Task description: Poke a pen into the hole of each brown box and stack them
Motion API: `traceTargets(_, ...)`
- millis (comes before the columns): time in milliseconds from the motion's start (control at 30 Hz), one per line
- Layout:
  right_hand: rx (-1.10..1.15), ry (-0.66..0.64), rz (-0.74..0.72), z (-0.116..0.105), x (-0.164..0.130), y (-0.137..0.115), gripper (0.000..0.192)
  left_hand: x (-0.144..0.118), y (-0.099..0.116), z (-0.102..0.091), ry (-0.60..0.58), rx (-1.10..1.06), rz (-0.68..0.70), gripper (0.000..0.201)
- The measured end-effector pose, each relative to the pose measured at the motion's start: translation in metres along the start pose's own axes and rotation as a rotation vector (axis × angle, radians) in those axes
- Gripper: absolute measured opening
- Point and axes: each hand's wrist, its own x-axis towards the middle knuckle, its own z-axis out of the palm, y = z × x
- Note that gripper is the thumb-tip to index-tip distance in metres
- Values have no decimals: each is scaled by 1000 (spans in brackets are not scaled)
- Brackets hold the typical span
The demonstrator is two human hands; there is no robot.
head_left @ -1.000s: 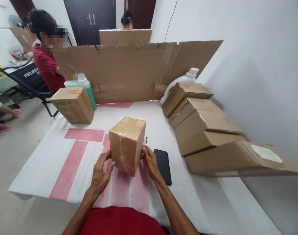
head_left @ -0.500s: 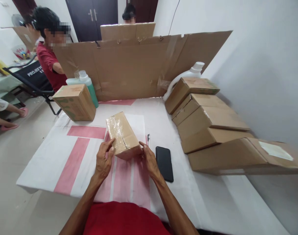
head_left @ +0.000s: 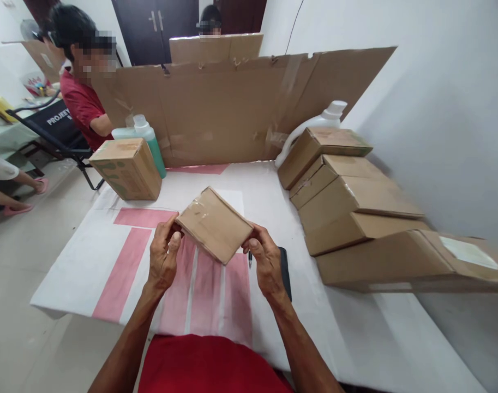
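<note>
A small brown cardboard box [head_left: 216, 225] is tilted between my hands over the table, one broad face turned up toward me. Clear tape shines near its far left corner. My left hand [head_left: 163, 254] grips the left corner, fingers partly hidden behind it. At the opposite corner my right hand [head_left: 265, 259] holds on, its fingertips tucked under the edge. Beneath the right hand lies a black phone [head_left: 287, 275], mostly covered by it. A pen [head_left: 250, 260] shows its tip between the box and that hand.
On the right, several cardboard boxes [head_left: 355, 218] stand in a row beside a white jug [head_left: 334, 112]. A carton [head_left: 126, 169] and a green liquid bottle [head_left: 154, 144] stand back left. A tall cardboard panel [head_left: 224, 109] borders the table [head_left: 69, 273]. People sit beyond.
The small box has been turned and tipped, so a different face shows. My right hand has shifted right and up, over the phone; my left hand has moved slightly left.
</note>
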Motion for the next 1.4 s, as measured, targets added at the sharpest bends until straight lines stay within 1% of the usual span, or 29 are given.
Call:
traceTargets(100,-51,-49,-12,5,21,8,63,15,-10,0,53,28,-41,39)
traceTargets(200,-123,-150,-1,14,41,31,86,34,-32,-3,173,156,-68,35)
traceTargets(267,-144,-248,24,25,49,50,103,44,-49,-6,224,175,-100,39)
traceTargets(333,-174,-299,31,38,52,67,120,48,-66,-7,211,134,-140,47)
traceTargets(367,-193,-292,29,45,53,74,126,48,-73,-6,184,106,-161,51)
traceTargets(433,-214,-238,35,55,54,83,130,43,-83,-2,109,74,-204,56)
traceTargets(500,-212,-204,57,60,56,83,127,35,-88,3,46,79,-246,58)
traceTargets(567,-236,-195,67,58,57,75,120,28,-87,6,14,98,-283,58)
traceTargets(633,-287,-207,87,51,55,63,102,21,-82,5,-1,125,-306,57)
traceTargets(700,-305,-234,146,42,48,50,80,14,-74,0,-32,147,-322,54)
traceTargets(733,-295,-259,184,36,43,44,74,9,-69,-2,-52,155,-331,52)
traceTargets(833,-266,-329,275,21,23,33,71,-12,-54,-8,-122,154,-368,48)
traceTargets(967,-245,-364,359,3,-12,26,71,-48,-34,-16,-230,64,-450,46)
traceTargets(1067,-127,-411,454,-10,-43,23,72,-65,-22,-26,-349,113,-460,41)
traceTargets(1133,-49,-434,513,-17,-62,21,67,-66,-17,-30,-394,183,-419,40)
traceTargets(1167,-28,-434,532,-20,-70,20,63,-64,-16,-31,-375,219,-391,40)
traceTargets(1233,-18,-423,540,-25,-82,19,57,-53,-16,-26,-271,295,-306,41)
traceTargets(1300,-30,-419,534,-30,-88,20,55,-38,-17,-12,-189,361,-178,38)
traceTargets(1333,-46,-423,535,-32,-89,21,54,-29,-18,-3,-182,381,-105,38)
traceTargets(1400,-122,-418,536,-36,-88,22,55,-13,-19,17,-235,385,12,38)
